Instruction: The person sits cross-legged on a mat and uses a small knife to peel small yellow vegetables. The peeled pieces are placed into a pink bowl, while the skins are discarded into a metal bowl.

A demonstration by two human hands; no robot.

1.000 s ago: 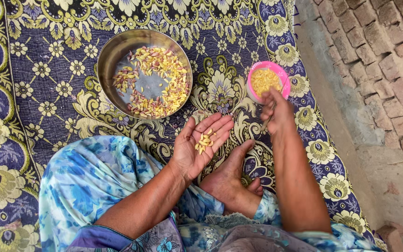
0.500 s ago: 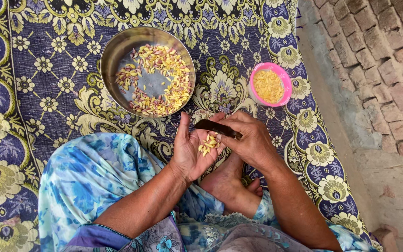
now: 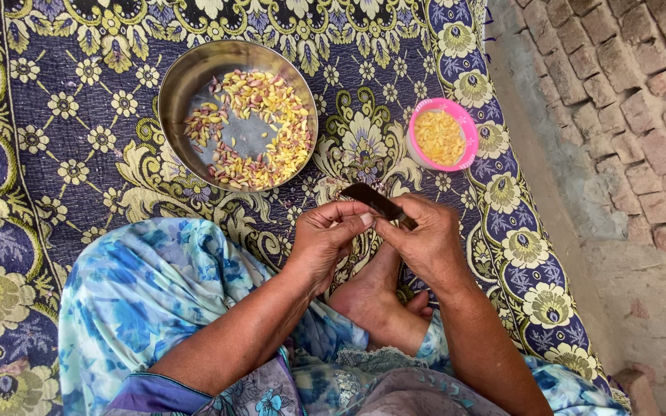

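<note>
My left hand is curled shut over a small heap of yellow seeds, which its fingers now hide. Facing it, my right hand grips a small dark-bladed knife whose blade points up and left above my left fingertips. The two hands meet over my bare foot. Beyond them a round steel bowl holds yellow and pinkish seeds. To the right, a small pink bowl holds fine yellow kernels.
A purple and yellow floral cloth covers the surface I sit on. My knee in blue floral fabric fills the lower left. A brick wall and bare ground run along the right edge.
My right hand came back from the pink bowl to my left hand, bringing the knife. My left palm, open with seeds showing, has now closed its fingers over them.
</note>
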